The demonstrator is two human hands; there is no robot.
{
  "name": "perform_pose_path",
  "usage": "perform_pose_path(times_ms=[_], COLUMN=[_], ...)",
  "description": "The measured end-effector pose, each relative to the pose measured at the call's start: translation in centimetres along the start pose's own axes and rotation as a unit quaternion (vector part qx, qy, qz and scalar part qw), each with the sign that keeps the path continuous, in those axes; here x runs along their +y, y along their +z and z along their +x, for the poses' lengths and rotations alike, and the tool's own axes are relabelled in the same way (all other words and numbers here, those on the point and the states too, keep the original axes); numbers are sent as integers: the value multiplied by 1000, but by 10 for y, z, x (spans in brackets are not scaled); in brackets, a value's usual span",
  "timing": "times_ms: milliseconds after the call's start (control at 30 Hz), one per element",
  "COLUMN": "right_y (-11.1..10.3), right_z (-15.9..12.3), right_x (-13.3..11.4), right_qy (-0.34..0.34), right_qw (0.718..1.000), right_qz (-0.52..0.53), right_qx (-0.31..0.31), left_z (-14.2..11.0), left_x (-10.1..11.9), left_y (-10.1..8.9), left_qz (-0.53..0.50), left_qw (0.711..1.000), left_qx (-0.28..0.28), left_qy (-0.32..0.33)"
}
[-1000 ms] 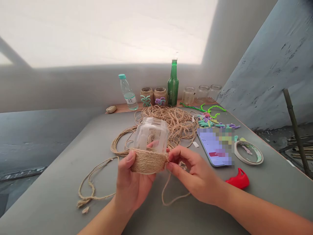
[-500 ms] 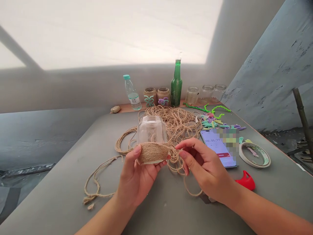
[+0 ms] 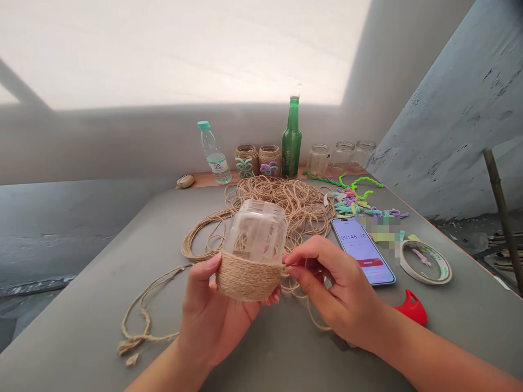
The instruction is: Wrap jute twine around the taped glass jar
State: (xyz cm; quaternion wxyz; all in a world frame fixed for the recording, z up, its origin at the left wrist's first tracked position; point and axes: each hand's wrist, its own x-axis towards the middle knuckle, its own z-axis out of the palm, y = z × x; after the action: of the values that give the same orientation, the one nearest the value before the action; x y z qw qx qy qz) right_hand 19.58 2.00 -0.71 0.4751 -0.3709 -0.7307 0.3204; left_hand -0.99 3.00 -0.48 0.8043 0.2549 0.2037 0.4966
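Note:
A clear glass jar (image 3: 257, 226) is held tilted above the table, its lower half wound with rows of jute twine (image 3: 248, 279). My left hand (image 3: 220, 310) is closed around the jar's base, thumb on the wound band and fingertips showing at the right side. Beside the jar's right edge, my right hand (image 3: 330, 288) pinches the twine strand where it leaves the band. Behind the jar lies a large tangled heap of loose twine (image 3: 281, 190), and a strand hangs below my right hand. A knotted twine end (image 3: 133, 344) rests on the left.
Along the back stand a water bottle (image 3: 216, 158), two twine-wrapped jars (image 3: 269, 159), a green bottle (image 3: 291, 141) and three bare jars (image 3: 318, 159). To the right are pipe-cleaner pieces (image 3: 349, 207), a phone (image 3: 363, 250), a tape roll (image 3: 445, 272) and a red object (image 3: 414, 307).
The jar has come lower and closer and tipped so more of its wound band faces me. My right hand has moved in nearer to the jar, shortening the strand between them.

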Motion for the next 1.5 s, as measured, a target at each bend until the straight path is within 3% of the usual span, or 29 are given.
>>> perform_pose_path(times_ms=[167,433,667,833,1100,1500], right_y=[1,0,2,3,-3,-3], right_z=[2,3,-2,-5,-7,-6], right_x=[3,10,8,5,0,8], right_qy=[-3,-3,-55,-82,-112,-114], right_qw=[1000,1000,998,996,993,993], right_qz=[1,-5,-18,-1,-16,-29], right_qx=[0,22,1,-21,-19,-26], left_z=[-2,-1,-3,-3,-1,-3], left_x=[0,-1,-8,-6,-2,-4], left_y=[0,1,-11,-8,0,-1], left_qz=[3,6,35,7,-27,-48], left_qw=[1000,999,999,999,999,998], left_qx=[-7,33,40,48,33,19], left_qy=[-26,-29,-5,-10,14,-35])
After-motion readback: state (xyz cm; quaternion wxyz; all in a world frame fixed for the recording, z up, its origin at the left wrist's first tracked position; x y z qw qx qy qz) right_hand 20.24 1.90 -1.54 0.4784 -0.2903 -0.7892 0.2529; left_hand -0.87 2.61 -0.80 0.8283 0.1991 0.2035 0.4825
